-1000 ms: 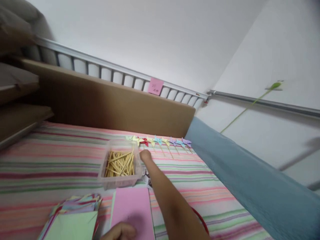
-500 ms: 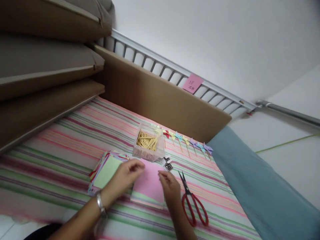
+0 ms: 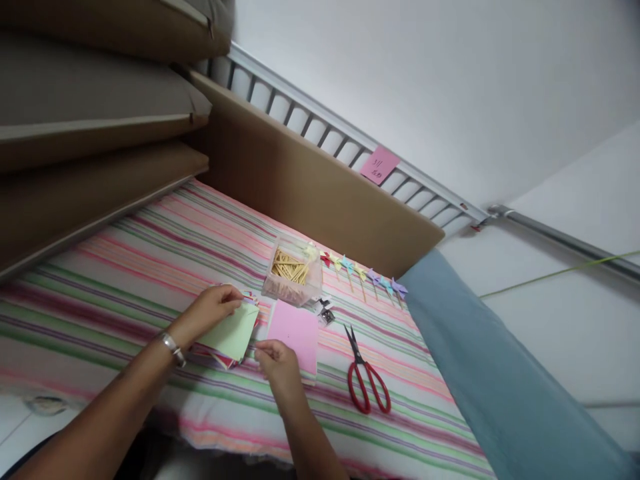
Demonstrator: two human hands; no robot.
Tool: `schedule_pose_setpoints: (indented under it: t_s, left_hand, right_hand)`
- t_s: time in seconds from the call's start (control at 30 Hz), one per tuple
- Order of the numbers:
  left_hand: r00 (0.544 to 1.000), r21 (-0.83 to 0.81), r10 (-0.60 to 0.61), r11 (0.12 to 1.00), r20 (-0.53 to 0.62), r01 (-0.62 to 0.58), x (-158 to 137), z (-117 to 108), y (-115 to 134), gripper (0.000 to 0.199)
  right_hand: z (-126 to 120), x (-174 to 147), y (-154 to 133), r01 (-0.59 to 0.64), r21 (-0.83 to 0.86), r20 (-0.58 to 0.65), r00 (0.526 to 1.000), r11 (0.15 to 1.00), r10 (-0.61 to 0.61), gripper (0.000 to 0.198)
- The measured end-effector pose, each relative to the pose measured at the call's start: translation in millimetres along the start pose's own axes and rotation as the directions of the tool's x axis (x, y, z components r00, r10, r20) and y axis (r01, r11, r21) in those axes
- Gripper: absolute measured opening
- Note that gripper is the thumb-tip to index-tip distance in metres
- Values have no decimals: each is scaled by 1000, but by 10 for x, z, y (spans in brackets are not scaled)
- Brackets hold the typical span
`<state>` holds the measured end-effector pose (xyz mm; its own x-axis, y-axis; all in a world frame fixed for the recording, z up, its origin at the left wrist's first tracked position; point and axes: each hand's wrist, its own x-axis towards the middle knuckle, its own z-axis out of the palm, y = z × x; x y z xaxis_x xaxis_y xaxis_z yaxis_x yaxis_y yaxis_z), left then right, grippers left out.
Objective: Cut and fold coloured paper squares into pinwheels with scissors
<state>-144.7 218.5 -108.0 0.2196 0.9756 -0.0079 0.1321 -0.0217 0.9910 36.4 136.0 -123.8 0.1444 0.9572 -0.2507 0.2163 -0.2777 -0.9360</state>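
My left hand (image 3: 219, 309) has its fingers closed at the top edge of a light green paper sheet (image 3: 234, 337), which lies over a stack of mixed coloured papers (image 3: 223, 361). My right hand (image 3: 278, 360) is over the lower left edge of a stack with a pink paper sheet (image 3: 299, 331) on top. Its thumb and fingertips are pinched together just right of the green sheet; whatever may be between them is too small to make out. Red-handled scissors (image 3: 364, 377) lie to the right with their blades slightly apart.
A clear plastic box (image 3: 311, 287) of wooden sticks (image 3: 287, 268) stands behind the papers. Beside it are a small dark item (image 3: 326, 313) and a row of paper pinwheels (image 3: 373, 275). A brown board (image 3: 310, 180) borders the striped cloth (image 3: 150, 267); folded cushions (image 3: 100, 127) stand left.
Both hands have moved left: the left from beside the pink sheet to the green one, the right from the pink stack's right edge to its left. The view has shifted slightly.
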Motion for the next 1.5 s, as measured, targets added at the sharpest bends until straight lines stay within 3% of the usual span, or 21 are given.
schedule_pose_setpoints:
  t_s: [0.37,0.67,0.93,1.23,1.5]
  left_hand:
    - [999,95,-35,995,25,32,40,7,85,14]
    - [998,150,-51,988,34,45,66,31,41,15]
    - [997,177,-70,982,43,61,72,58,52,17]
    - [994,218,-91,973,57,77,68,71,107,20]
    - [996,171,-74,983,48,65,71,80,92,17]
  right_hand:
    - [196,69,-53,-36,29,8,999,999,36,15]
    - [145,86,-42,-35,-7,-39,999,999,35,18]
    - [184,13,-17,72,-122,-40,996,990,-78,22]
    - [186,18,42,107,-221,-49,991,969,-121,23]
    - [229,25,65,85,-140,-60,994,986,-94,19]
